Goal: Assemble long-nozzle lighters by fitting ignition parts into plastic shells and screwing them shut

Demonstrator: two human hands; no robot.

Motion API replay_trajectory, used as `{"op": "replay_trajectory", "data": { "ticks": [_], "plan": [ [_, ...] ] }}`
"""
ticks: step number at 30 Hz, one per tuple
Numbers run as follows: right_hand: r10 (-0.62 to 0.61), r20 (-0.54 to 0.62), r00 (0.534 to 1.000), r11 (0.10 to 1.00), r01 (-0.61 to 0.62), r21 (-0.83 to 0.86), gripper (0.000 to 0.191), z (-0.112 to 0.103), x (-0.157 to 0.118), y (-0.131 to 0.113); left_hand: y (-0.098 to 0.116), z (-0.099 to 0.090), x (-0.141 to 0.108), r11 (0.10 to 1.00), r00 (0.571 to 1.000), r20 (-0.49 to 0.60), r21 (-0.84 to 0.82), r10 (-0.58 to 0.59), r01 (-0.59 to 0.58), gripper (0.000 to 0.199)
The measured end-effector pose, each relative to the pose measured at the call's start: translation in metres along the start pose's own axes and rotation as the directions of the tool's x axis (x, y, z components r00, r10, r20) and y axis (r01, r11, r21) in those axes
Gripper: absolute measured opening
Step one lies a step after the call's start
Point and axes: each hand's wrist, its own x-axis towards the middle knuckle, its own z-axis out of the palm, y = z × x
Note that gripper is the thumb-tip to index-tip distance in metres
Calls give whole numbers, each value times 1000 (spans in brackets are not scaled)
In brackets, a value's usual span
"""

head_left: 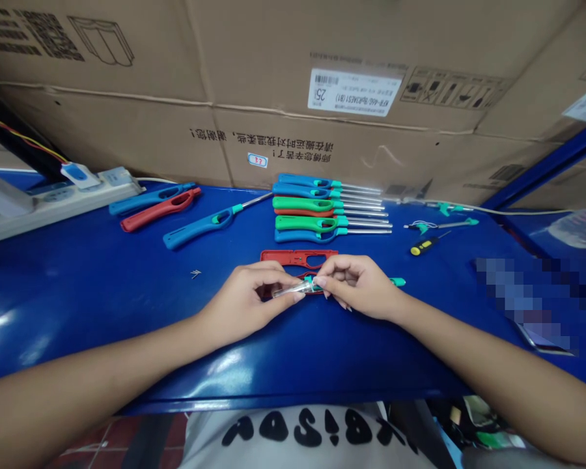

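Note:
My left hand (251,294) pinches a clear, shiny tube-like piece (293,288) between thumb and fingers. My right hand (359,286) is closed at the piece's right end, with thumb and index finger together by a small teal part. Just behind my hands lies a red open handle half (278,257), hollow side up. Another red shell is under the held piece, mostly covered by my fingers. A teal tip (398,282) sticks out to the right of my right hand.
Assembled lighters (305,223) with blue, green and red handles lie behind. More handles (161,212) and a power strip (53,205) are at left. Tiny screws (195,274) lie left of my hands; a yellow-black screwdriver (424,247) and teal-ended parts (444,225) lie right. Cardboard (254,78) stands behind.

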Motion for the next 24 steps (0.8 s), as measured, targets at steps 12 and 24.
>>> {"op": "replay_trajectory", "data": {
  "ticks": [12, 24],
  "plan": [
    [-84, -70, 994, 994, 78, -75, 25, 9, -2, 3, -3, 3, -1, 999, 999, -42, -40, -8, 7, 14],
    [46, 27, 999, 999, -46, -5, 37, 3, 5, -5, -2, 0, 1, 1000, 997, -76, -25, -18, 16, 12]
  ]
}}
